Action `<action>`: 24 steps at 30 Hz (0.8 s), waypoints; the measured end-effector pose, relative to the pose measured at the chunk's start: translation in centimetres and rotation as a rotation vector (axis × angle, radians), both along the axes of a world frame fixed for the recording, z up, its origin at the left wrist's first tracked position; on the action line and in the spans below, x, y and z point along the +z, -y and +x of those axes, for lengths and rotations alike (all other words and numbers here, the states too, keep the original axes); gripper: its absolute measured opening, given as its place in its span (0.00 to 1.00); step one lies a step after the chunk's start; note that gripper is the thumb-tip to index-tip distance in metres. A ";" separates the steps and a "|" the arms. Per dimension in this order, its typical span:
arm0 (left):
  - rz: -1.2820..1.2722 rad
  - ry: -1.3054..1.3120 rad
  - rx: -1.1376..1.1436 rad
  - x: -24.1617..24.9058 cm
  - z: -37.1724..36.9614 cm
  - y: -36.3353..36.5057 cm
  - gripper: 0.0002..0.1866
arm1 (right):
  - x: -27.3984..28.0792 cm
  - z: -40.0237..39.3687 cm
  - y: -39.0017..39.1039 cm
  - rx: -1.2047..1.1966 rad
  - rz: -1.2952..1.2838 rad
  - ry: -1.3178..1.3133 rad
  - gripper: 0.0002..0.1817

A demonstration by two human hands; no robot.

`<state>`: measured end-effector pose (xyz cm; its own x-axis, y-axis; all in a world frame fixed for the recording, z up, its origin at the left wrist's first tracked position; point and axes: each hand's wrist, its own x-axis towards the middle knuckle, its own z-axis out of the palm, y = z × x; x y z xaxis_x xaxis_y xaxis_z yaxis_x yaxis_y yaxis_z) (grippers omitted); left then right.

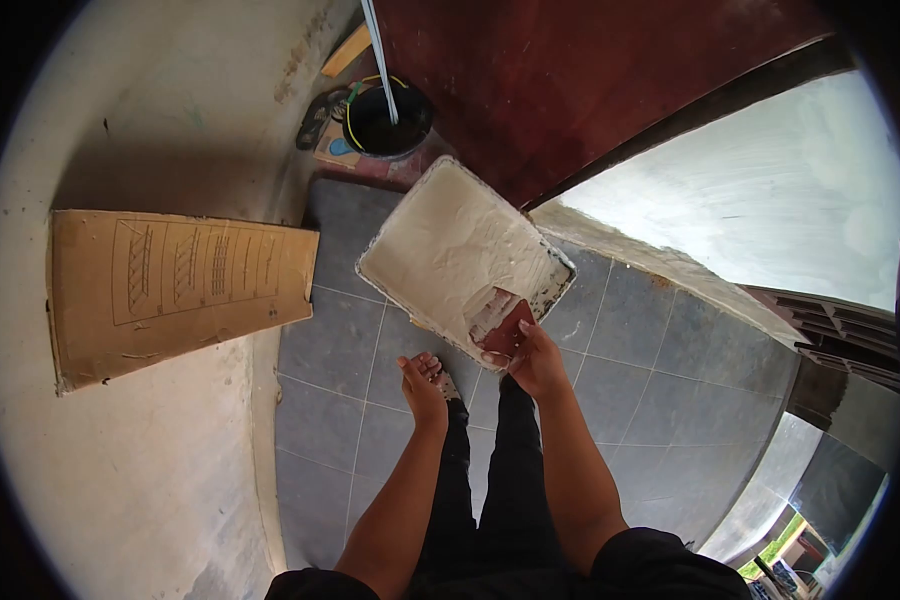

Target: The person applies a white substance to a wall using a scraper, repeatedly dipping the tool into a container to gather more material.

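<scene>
My right hand (538,362) is closed on a flat reddish-brown scraper (503,332), whose front part is coated with whitish paste. The scraper is over the near corner of a square tray (375,262) spread with thick cream-white paste (448,225). My left hand (425,388) is apart from the tray, just short of its near side. Its palm is turned up, the fingers are loosely bent and smeared with white, and it holds nothing that I can see.
Behind the tray stands a black bucket (410,143) with a pale stick in it. A cardboard box (185,295) leans at the left wall. Grey tiles (660,340) cover the floor. A dark red panel (530,80) and a white-coated wall (760,190) rise beyond and to the right.
</scene>
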<state>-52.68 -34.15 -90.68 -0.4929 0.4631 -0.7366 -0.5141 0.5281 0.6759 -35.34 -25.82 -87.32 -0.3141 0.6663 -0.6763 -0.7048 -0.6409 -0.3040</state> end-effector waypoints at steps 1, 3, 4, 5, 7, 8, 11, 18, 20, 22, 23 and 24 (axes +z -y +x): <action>0.007 -0.009 -0.012 0.6 -0.1 -0.3 0.44 | 0.8 0.0 -0.2 -0.003 0.026 -0.003 0.24; 0.043 -0.024 -0.027 2.3 -0.1 -1.1 0.44 | 2.5 0.2 -0.5 0.033 0.091 0.059 0.22; 0.075 -0.031 -0.035 3.3 -0.2 -1.6 0.43 | 3.3 0.1 -0.7 0.030 0.115 0.063 0.22; 0.103 -0.040 -0.042 4.4 -0.2 -1.9 0.43 | 4.2 0.1 -0.9 0.024 0.142 0.057 0.22; 0.156 -0.072 -0.066 6.2 -0.3 -2.9 0.42 | 6.2 0.1 -1.6 0.008 0.188 -0.001 0.22; 0.175 -0.079 -0.074 7.3 -0.3 -3.2 0.42 | 7.4 0.0 -1.7 0.004 0.200 0.027 0.22; 0.239 -0.102 -0.108 10.8 0.0 -4.1 0.42 | 11.0 0.0 -1.9 -0.040 0.240 -0.055 0.25; 0.455 -0.166 -0.133 19.5 2.6 -5.6 0.40 | 21.3 2.9 -1.1 -0.086 0.314 -0.040 0.28; 0.515 -0.202 -0.136 22.8 4.4 -7.0 0.39 | 24.2 4.9 -1.3 -0.073 0.397 -0.056 0.28; 0.639 -0.246 -0.180 25.4 6.1 -8.6 0.39 | 27.6 7.5 -2.2 -0.070 0.479 -0.057 0.27; 0.715 -0.292 -0.216 26.8 7.7 -10.4 0.38 | 30.0 9.5 -3.0 -0.051 0.519 -0.077 0.27; 0.796 -0.324 -0.235 27.9 9.2 -11.9 0.38 | 32.7 11.4 -3.5 -0.065 0.573 -0.039 0.27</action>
<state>-43.51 -22.27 -62.80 -0.4493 0.8933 0.0060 -0.1714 -0.0928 0.9808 -23.92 -22.29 -54.61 -0.2778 0.9415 -0.1907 -0.7550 -0.3367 -0.5627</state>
